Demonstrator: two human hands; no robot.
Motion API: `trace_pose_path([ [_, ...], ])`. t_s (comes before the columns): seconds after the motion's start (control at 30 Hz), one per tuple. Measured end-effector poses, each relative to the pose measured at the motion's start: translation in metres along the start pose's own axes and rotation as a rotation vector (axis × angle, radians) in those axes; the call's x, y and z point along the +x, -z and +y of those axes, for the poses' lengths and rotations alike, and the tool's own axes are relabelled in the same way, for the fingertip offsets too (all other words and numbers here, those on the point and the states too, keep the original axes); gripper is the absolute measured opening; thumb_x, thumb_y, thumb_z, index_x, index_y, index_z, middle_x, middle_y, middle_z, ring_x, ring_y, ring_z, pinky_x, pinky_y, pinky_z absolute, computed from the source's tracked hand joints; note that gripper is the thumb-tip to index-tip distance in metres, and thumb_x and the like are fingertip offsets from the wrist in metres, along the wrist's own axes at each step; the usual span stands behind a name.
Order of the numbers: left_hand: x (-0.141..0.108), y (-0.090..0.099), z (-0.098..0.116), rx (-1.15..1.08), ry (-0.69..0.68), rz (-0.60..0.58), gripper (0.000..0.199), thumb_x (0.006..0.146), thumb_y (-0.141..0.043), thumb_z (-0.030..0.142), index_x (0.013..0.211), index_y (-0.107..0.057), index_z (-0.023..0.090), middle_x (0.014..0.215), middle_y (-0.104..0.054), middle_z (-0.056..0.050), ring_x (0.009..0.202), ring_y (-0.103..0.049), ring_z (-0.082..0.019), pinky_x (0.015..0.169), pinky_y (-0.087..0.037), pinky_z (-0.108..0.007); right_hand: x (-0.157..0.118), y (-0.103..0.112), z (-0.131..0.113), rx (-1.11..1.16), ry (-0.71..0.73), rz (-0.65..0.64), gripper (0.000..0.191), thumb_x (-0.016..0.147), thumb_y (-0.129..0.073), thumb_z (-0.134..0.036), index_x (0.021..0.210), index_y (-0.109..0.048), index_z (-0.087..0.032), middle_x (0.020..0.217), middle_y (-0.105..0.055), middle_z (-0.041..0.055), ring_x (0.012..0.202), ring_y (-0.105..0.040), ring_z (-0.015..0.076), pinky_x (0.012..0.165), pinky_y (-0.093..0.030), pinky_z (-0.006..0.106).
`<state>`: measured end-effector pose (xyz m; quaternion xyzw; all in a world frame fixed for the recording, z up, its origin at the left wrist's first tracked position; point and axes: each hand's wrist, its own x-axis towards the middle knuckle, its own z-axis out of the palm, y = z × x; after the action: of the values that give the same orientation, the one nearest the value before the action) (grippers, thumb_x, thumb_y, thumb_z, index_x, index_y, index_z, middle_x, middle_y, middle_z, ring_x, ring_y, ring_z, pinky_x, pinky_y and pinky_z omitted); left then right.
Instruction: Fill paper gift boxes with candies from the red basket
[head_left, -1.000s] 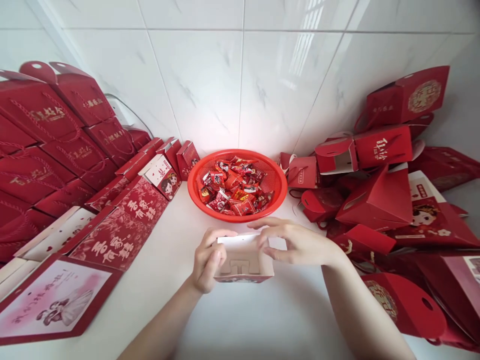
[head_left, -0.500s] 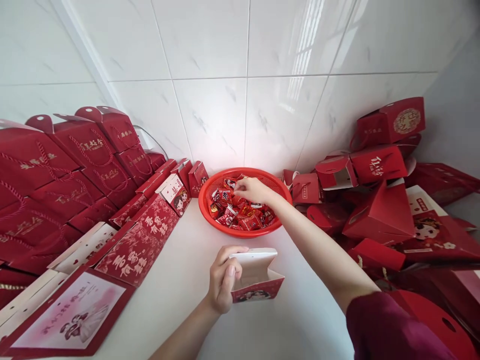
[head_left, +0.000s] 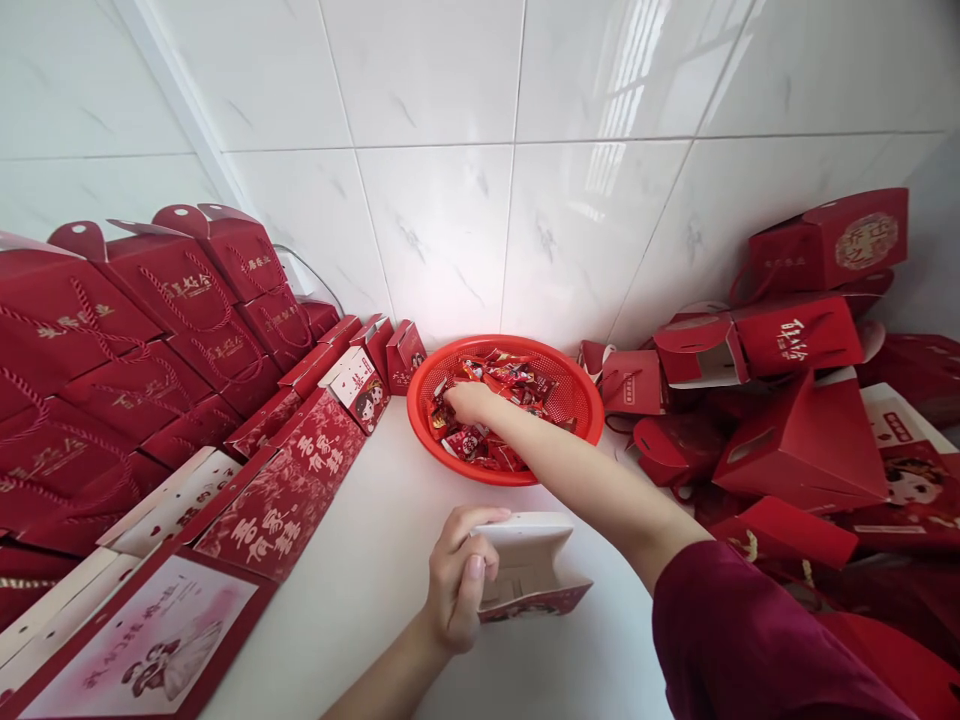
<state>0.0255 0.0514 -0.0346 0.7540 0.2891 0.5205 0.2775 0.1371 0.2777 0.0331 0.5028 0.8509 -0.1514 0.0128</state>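
Observation:
My left hand (head_left: 461,582) grips the left side of a small red-and-white gift box (head_left: 536,568), whose top stands open toward me; the inside that shows looks bare. Beyond it, a red plastic basket (head_left: 421,440) with a perforated rim holds many wrapped candies (head_left: 510,375). My right hand (head_left: 472,402) reaches down among the candies at the basket's left part. Its fingertips are buried there, so what they hold, if anything, is hidden.
Stacked red gift boxes with rope handles (head_left: 187,290) line the left side, with smaller printed boxes (head_left: 277,500) before them. Loose red boxes (head_left: 802,440) are heaped on the right. A white tiled wall (head_left: 442,230) rises behind the basket.
My right hand has moved left and deeper into the candies. My left hand still holds the box, which now tilts slightly more. The view has shifted a little.

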Motion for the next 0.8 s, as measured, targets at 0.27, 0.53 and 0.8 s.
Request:
trace_pose_path([
  [0.27, 0.000, -0.002, -0.002, 0.008, 0.020, -0.006, 0.041, 0.099, -0.025, 0.031, 0.069, -0.050, 0.018, 0.118, -0.060, -0.013, 0.109, -0.056, -0.027, 0.086, -0.049, -0.041, -0.072, 0.025, 0.036, 0.387, 0.054, 0.038, 0.038, 0.097, -0.049, -0.018, 0.134, -0.053, -0.017, 0.093, -0.076, 0.0052, 0.085, -0.072, 0.0165, 0.072, -0.057, 0.024],
  [0.53, 0.004, -0.001, -0.002, -0.013, -0.024, 0.016, 0.040, 0.099, -0.027, 0.029, 0.069, -0.051, 0.018, 0.119, -0.060, -0.011, 0.107, -0.057, -0.026, 0.086, -0.047, -0.041, -0.199, 0.010, 0.033, 0.679, 0.132, 0.385, 0.031, 0.087, -0.067, -0.036, 0.113, -0.069, -0.021, 0.100, -0.072, 0.0023, 0.088, -0.067, 0.0185, 0.078, -0.053, 0.031],
  [0.8, 0.035, -0.005, -0.005, 0.060, -0.116, 0.015, 0.041, 0.098, -0.029, 0.025, 0.065, -0.052, 0.017, 0.104, -0.064, -0.013, 0.102, -0.061, -0.026, 0.081, -0.049, -0.038, -0.267, 0.025, 0.035, 0.539, -0.004, 0.742, 0.024, 0.089, -0.066, -0.041, 0.104, -0.069, -0.023, 0.100, -0.067, 0.0064, 0.088, -0.063, 0.0197, 0.075, -0.051, 0.030],
])
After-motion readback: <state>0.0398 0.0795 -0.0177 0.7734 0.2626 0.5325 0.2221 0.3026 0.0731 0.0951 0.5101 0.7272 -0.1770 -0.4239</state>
